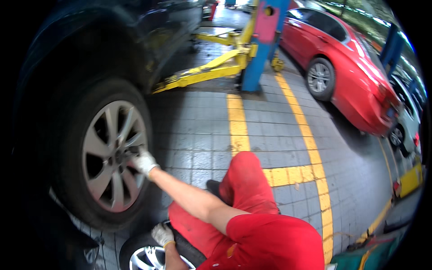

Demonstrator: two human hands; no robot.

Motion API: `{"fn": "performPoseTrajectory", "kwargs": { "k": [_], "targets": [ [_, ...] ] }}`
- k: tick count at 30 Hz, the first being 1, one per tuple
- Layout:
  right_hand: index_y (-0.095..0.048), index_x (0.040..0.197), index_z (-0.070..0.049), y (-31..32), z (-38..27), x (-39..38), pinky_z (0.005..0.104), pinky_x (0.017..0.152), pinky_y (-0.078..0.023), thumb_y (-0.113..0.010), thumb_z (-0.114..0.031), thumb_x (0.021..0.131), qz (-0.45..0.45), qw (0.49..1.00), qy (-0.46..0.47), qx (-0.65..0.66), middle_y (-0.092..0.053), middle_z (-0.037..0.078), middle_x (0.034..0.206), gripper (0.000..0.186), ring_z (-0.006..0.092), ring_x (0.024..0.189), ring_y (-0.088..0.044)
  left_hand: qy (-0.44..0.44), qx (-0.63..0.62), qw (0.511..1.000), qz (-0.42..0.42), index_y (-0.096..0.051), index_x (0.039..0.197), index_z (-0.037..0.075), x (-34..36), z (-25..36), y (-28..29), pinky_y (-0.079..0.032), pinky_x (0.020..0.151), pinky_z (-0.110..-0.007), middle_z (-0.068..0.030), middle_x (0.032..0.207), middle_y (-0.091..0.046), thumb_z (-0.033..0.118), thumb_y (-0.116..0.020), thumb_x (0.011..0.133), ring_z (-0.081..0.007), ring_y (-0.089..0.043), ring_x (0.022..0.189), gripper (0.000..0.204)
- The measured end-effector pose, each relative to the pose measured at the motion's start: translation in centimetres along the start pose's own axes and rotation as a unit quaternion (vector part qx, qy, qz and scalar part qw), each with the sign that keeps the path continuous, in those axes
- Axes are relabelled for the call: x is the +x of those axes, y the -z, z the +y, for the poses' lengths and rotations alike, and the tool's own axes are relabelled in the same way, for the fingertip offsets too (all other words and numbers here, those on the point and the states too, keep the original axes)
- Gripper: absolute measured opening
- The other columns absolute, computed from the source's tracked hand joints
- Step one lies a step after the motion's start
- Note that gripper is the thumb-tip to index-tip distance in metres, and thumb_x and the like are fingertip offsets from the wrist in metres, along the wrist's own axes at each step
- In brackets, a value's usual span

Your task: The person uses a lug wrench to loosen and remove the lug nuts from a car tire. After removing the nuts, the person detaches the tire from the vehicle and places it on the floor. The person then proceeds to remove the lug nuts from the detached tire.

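Note:
My right hand (144, 163), in a white work glove, reaches to the hub of a car wheel (99, 187) with silver spokes and a black tyre. Its fingers are drawn together beside the wheel nuts; what they hold is blurred and too small to name. The wheel sits in the arch of a dark car (155, 27). Below it, my left hand (163, 235), also gloved, is closed over the tread of a second wheel (130, 248). That one is loose, with bright silver spokes, and lies against my leg.
A yellow lift arm (202, 74) runs from a blue and red post (265, 40) to under the dark car. Yellow lines (238, 121) cross the grey tiled floor. A red car (342, 58) and a white car (405, 117) stand at the right. A green object (366, 258) is at lower right.

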State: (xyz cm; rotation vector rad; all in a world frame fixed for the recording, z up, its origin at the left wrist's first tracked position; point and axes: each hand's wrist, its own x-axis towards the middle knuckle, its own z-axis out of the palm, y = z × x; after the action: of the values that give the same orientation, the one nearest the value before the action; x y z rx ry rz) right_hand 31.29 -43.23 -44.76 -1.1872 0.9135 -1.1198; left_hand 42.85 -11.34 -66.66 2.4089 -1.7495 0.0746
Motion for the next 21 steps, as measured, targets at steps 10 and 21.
{"fn": "performPoseTrajectory", "kwargs": {
  "k": [10, 21],
  "targets": [
    [-0.053, 0.156, 0.003, -0.5, -0.6, 0.1, 0.0450, 0.114, -0.052, -0.064, -0.033, 0.105, 0.074, 0.996, -0.041, -0.037, -0.067, 0.029, 0.146, 0.063, 0.0423, 0.137, -0.065, -0.014, 0.008, 0.999, -0.038, -0.075, 0.108, 0.003, -0.5, 0.2, -0.9, -0.055, 0.090, -0.053, -0.0210, 0.103, -0.074, 0.031, -0.066, 0.102, -0.0414, -0.071, 0.098, 0.030],
    [-0.061, 0.144, -0.002, 1.1, 1.0, 1.0, 0.0485, 0.107, -0.054, -0.064, -0.027, 0.108, 0.164, 0.983, -0.080, -0.009, -0.071, 0.029, 0.137, 0.045, 0.0456, 0.127, -0.069, -0.054, -0.013, 0.996, -0.063, -0.077, 0.113, 0.004, -0.4, 1.7, -0.5, -0.054, 0.093, -0.052, -0.0194, 0.109, -0.076, 0.034, -0.064, 0.104, -0.0404, -0.071, 0.101, 0.034]
  ]
}}
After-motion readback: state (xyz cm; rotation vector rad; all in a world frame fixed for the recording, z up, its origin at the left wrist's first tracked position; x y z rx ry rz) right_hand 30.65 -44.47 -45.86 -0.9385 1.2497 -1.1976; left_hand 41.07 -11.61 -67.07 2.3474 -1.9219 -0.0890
